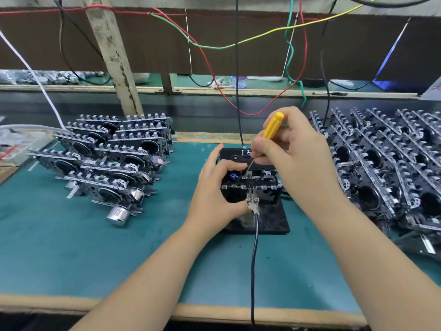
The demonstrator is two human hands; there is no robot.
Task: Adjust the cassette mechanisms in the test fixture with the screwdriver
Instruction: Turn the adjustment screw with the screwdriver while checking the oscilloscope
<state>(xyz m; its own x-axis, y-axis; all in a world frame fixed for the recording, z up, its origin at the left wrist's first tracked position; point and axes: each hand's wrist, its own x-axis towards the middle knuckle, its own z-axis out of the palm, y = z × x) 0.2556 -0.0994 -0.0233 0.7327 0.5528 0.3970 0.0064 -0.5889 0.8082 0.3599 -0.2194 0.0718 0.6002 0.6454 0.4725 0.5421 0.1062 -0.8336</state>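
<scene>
A black test fixture (272,222) lies mid-table on the green mat. A cassette mechanism (259,181) sits in it under a black cassette marked in white. My right hand (293,149) grips a yellow-handled screwdriver (273,125); its thin shaft slants down to the mechanism's middle. My left hand (214,187) holds the mechanism's left side, thumb curled over its top. A metal alligator clip (252,201) on a black cable bites the mechanism's front edge.
Stacked cassette mechanisms (112,158) stand at the left, with a larger stack (386,168) at the right. Red, green, yellow and black wires (236,68) hang from above. A clear plastic bag (16,142) lies at the far left. The table's wooden front edge (214,311) runs below.
</scene>
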